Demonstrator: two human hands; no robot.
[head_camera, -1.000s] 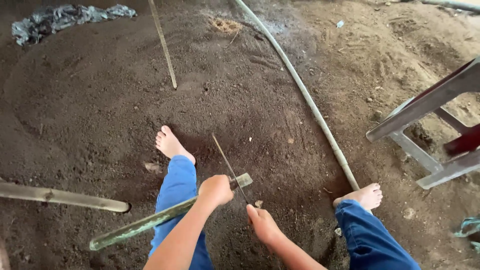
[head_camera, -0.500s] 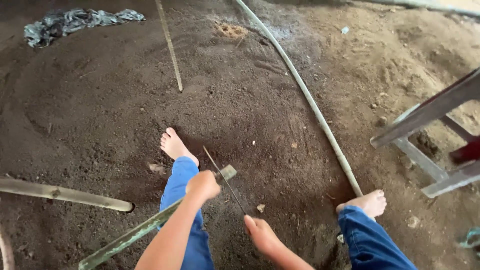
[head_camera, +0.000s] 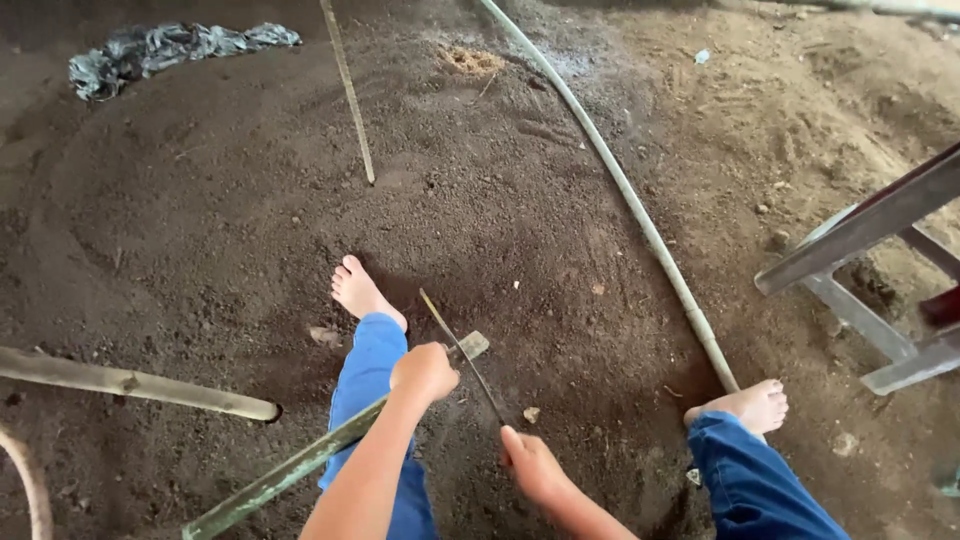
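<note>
Green bamboo strip (head_camera: 300, 465) — clamped in left hand (head_camera: 425, 372) | right hand (head_camera: 530, 465) gripping thin blade (head_camera: 465, 357) across it

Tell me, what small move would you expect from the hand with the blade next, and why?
Probably a short push of the thin blade down into the end of the green bamboo strip. The right hand holds the blade's handle, the blade lies across the strip's tip, and the left hand grips the strip just behind it, steadying it over the dirt floor.
</note>
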